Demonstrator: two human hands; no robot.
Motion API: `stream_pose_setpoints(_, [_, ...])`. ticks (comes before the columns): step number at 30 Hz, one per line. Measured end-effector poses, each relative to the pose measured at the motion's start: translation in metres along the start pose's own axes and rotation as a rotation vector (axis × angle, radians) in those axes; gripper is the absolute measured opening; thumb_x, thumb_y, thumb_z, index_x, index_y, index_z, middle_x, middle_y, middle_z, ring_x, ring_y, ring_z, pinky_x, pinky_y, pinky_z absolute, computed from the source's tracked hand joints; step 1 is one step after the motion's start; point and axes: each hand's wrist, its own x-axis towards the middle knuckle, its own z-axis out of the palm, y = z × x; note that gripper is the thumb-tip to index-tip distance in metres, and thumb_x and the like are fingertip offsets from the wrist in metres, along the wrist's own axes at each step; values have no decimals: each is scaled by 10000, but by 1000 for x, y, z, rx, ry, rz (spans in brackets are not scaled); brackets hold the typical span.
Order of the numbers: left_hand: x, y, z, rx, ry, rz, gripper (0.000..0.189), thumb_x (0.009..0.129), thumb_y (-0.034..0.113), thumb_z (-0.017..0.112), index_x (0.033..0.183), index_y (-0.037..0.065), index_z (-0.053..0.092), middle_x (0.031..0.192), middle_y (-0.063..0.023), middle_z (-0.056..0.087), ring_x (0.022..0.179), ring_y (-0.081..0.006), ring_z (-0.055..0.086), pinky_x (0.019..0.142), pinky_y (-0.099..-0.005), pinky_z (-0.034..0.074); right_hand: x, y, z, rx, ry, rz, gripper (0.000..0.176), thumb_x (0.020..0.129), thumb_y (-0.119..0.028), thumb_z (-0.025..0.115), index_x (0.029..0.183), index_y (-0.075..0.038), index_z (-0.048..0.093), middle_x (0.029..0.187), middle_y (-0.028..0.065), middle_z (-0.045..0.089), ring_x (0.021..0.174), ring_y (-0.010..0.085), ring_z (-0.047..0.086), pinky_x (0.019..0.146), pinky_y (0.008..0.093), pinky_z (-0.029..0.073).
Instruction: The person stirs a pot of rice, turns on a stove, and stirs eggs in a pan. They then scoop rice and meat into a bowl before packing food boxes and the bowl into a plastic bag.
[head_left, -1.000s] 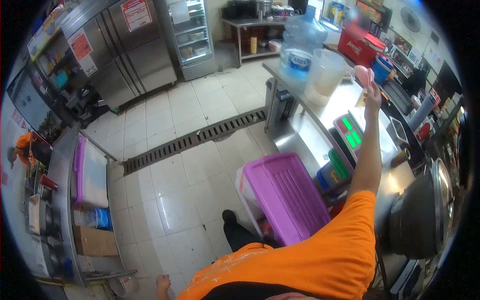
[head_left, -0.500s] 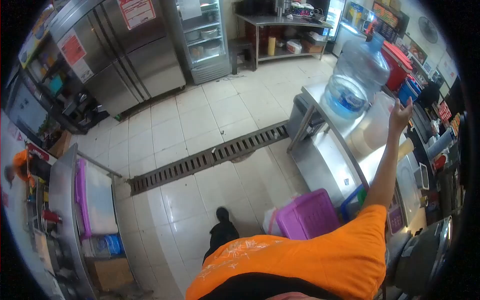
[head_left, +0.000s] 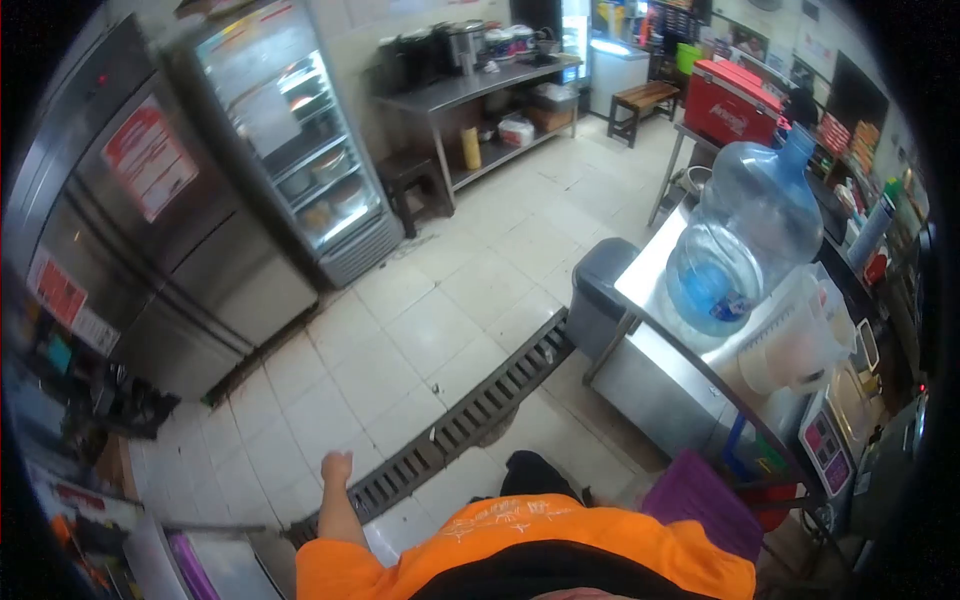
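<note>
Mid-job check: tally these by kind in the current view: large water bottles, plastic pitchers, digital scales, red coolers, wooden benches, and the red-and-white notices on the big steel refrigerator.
Large water bottle: 1
Plastic pitcher: 1
Digital scale: 1
Red cooler: 1
Wooden bench: 1
Red-and-white notices on the steel refrigerator: 2
Total: 7

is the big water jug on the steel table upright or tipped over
Upright: the water jug sits base down on the steel table, its narrow neck pointing up, away from the tabletop.

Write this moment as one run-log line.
left hand: over white floor tiles, nothing visible held | right hand: unseen | translucent blue plastic jug: on steel table
</note>
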Motion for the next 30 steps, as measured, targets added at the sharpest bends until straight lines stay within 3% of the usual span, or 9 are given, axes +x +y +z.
stream_pose_setpoints(2, [71,89,-60,-204,58,14,428,780,422,541,784,-2,598,800,-205,604,780,-372,577,704,-437,446,39,-28,11,-29,44,34,434,867,-386,380,1096,-45,520,1211,123,460,1061,249,469,855,391,371])
stream_pose_setpoints(6, [174,230,-61,-339,71,255,367,770,391,590,763,24,563,766,-188,603,761,-356,579,674,-428,447,122,-88,18,-99,129,127,361,825,-363,443,938,-45,571,1037,125,533,917,239,528,745,384,414])
stream_pose_setpoints(10, [211,308,-12,-217,-253,337,402,751,432,605,844,42,572,840,-166,616,822,-322,586,746,-398,457,216,-186,16,-167,211,207,317,783,-341,506,780,-45,621,862,128,606,773,228,586,636,377,458])
stream_pose_setpoints(13, [217,337,32,-148,-568,114,547,772,490,563,1063,27,546,1029,-177,596,954,-289,569,796,-358,460,316,-244,15,71,272,256,263,810,-290,492,772,-58,609,699,113,584,610,204,566,532,362,445])
stream_pose_setpoints(17, [267,391,55,-115,-774,56,573,795,495,526,1108,15,531,1075,-166,585,990,-276,557,817,-347,451,388,-390,22,-321,241,166,270,819,-279,515,881,-35,611,807,133,618,731,231,594,629,357,472])
stream_pose_setpoints(19, [319,419,65,-89,-850,97,568,804,488,513,1108,9,535,1084,-165,582,1003,-276,552,830,-344,445,426,-429,13,-429,304,153,268,812,-272,558,901,-27,619,821,139,630,763,250,614,678,353,490])
stream_pose_setpoints(21, [377,445,69,-50,-925,147,563,812,480,500,1109,3,538,1094,-164,578,1016,-276,546,842,-341,439,466,-453,0,-841,353,30,298,811,-283,547,935,-22,619,914,174,624,892,308,596,797,368,460])
stream_pose_setpoints(28, [579,683,46,278,-1178,456,551,841,454,456,1109,-17,551,1127,-160,566,1061,-275,527,885,-331,418,510,-477,-62,-759,577,354,316,796,-287,556,965,-28,616,948,172,621,930,316,580,822,365,445])
stream_pose_setpoints(30, [625,768,13,687,-734,959,524,817,427,471,1069,-19,579,1132,-194,551,1077,-309,514,910,-352,399,500,-498,-62,-436,703,442,364,790,-322,538,999,-29,591,994,175,606,984,344,545,858,405,420])
